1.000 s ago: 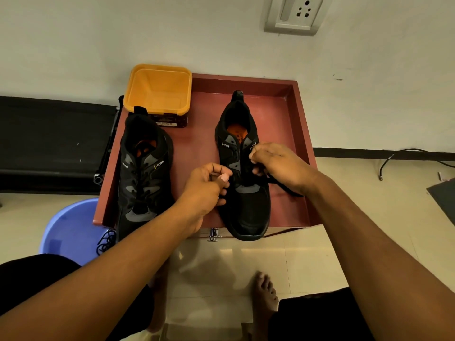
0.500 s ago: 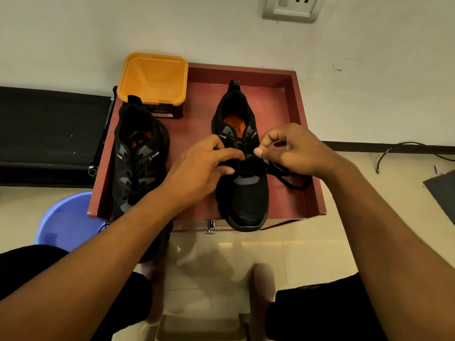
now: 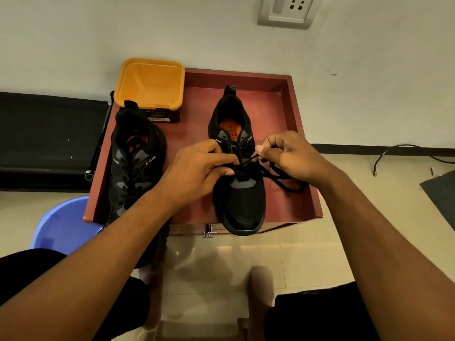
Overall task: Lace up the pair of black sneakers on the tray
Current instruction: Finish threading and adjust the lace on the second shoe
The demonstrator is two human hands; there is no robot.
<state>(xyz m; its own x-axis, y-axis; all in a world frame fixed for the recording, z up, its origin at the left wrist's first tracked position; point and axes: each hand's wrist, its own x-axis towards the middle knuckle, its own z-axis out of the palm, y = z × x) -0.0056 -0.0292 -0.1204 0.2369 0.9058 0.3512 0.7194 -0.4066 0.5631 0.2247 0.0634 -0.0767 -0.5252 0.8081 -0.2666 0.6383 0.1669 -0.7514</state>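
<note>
Two black sneakers with orange insoles stand on a red-brown tray [image 3: 283, 99], toes toward me. The left sneaker [image 3: 134, 163] has laces through its eyelets and overhangs the tray's front edge. On the right sneaker [image 3: 240, 200] my left hand [image 3: 197, 173] rests over the eyelets, its thumb and fingers at the lace. My right hand [image 3: 290, 156] pinches the black lace [image 3: 283, 178] just right of the tongue. A loose loop of lace lies on the tray beside this shoe.
A yellow tub [image 3: 150, 82] on a dark box sits at the tray's back left corner. A blue plastic stool [image 3: 61, 225] stands lower left, a dark bench [image 3: 49, 139] on the left. My knees and bare feet are below the tray.
Both hands have shifted from the lower eyelets up toward the tongue of the right sneaker. My right hand has drawn the lace out to the right.
</note>
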